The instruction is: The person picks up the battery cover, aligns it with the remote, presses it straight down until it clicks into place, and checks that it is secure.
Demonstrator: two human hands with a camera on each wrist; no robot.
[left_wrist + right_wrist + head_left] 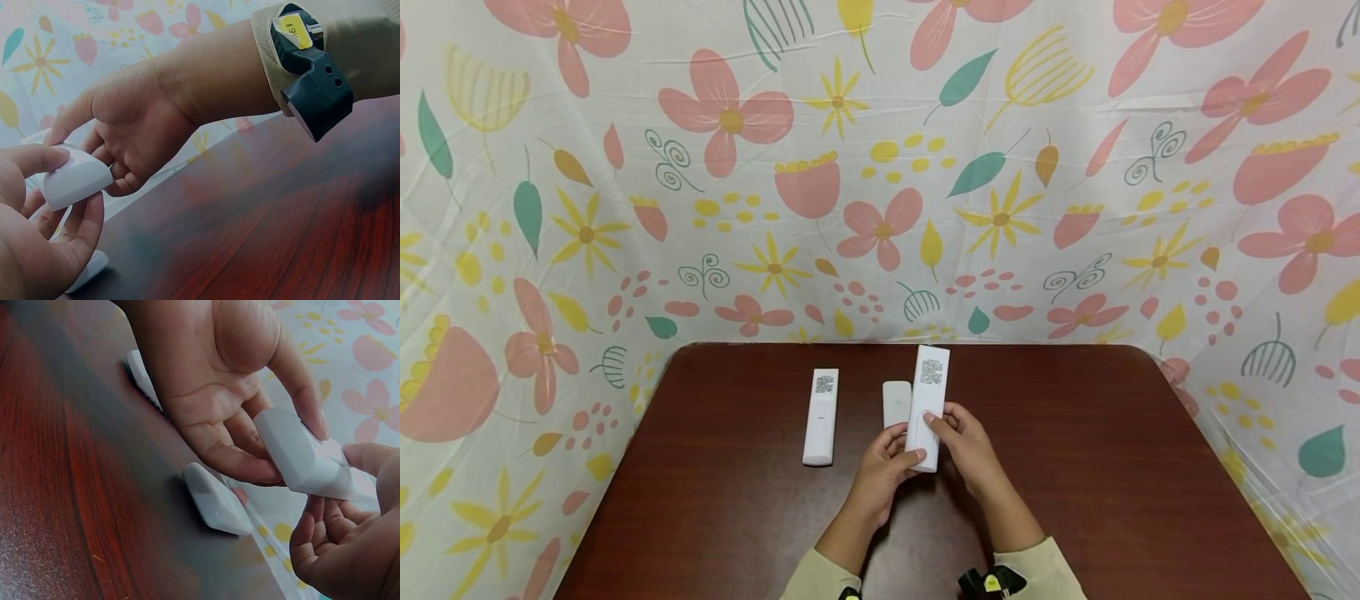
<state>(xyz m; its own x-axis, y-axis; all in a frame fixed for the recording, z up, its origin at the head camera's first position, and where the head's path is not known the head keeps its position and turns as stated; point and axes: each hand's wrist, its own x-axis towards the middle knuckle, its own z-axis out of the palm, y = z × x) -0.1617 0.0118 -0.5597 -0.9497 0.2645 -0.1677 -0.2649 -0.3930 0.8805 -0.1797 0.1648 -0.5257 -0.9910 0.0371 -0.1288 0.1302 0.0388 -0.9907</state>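
Both hands hold a white remote control [929, 392], its back with a printed code label facing up, raised off the table and slightly tilted. My left hand [877, 475] pinches its lower end, thumb on top and fingers below. My right hand [973, 450] grips the right side near the middle, thumb laid on the back. In the right wrist view, the end of the held remote control [294, 453] lies between the left thumb and fingers. Just behind the hands lies a shorter white piece with rounded corners [895, 400], partly hidden. Another white remote control [821, 425] lies farther left, label side up.
The brown wooden table [722, 517] has rounded far corners. A flowered cloth [880, 292] hangs behind it and along both sides. Dark camera mounts sit on both wrists, such as the right mount [315, 87].
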